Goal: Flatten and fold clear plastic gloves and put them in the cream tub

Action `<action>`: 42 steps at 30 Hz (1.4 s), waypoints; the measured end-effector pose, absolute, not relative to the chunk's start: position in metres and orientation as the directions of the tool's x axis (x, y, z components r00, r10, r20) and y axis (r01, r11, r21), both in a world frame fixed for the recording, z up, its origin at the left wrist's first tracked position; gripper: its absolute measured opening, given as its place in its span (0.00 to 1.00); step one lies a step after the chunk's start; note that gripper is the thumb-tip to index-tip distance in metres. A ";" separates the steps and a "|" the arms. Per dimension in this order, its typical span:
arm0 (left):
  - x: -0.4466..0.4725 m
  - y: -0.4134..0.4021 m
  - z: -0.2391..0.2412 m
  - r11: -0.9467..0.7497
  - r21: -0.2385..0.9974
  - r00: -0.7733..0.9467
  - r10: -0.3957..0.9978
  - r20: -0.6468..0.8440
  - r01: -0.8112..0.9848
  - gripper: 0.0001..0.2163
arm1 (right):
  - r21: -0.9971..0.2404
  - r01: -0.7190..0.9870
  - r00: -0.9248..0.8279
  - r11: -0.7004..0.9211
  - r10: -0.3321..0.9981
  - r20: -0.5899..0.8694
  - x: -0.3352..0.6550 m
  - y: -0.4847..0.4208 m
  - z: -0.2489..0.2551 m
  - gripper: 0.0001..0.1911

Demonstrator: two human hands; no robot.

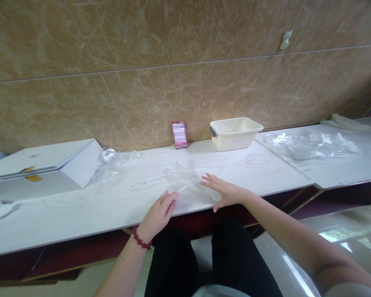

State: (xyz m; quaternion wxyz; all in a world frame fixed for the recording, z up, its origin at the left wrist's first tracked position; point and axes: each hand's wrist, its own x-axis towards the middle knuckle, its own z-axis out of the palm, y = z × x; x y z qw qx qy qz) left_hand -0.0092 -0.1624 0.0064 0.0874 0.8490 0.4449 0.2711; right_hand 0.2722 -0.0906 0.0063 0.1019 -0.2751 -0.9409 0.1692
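A thin, clear plastic glove [181,176] lies flat on the white wood-grain tabletop in front of me, its finger shapes pointing toward the wall. My left hand [161,209] rests at the table's front edge with its fingers close together and stretched out, the fingertips at the glove's near left side. Whether they touch the plastic I cannot tell. On the other side, my right hand [225,191] is open, fingers spread and thumb apart, just right of the glove. Nothing shows in either hand.
A cream plastic bin [235,135] with a grey handle stands against the marble wall. Left of it leans a small red-and-white card [179,135]. A white box [80,167] sits at left beside crumpled clear plastic [111,159]. More clear plastic bags [315,145] lie at right.
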 end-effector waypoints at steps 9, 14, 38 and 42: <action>-0.029 -0.180 0.000 -0.607 0.465 0.507 0.794 0.334 0.644 0.16 | -0.371 0.309 -0.890 0.876 0.404 0.212 0.241 -0.100 0.000 0.18; -0.035 -0.167 -0.003 -0.579 0.509 0.521 0.810 0.269 0.637 0.13 | -0.461 0.249 -0.878 0.852 0.399 0.263 0.239 -0.106 0.007 0.16; -0.012 -0.059 -0.010 0.033 0.702 -0.204 0.966 0.161 0.711 0.08 | -0.432 0.880 -0.184 0.198 0.980 0.076 0.184 -0.024 -0.001 0.10; -0.013 -0.052 -0.012 0.064 0.620 -0.261 0.937 0.232 0.782 0.09 | -0.409 0.890 -0.166 0.199 0.979 0.115 0.182 -0.019 -0.001 0.12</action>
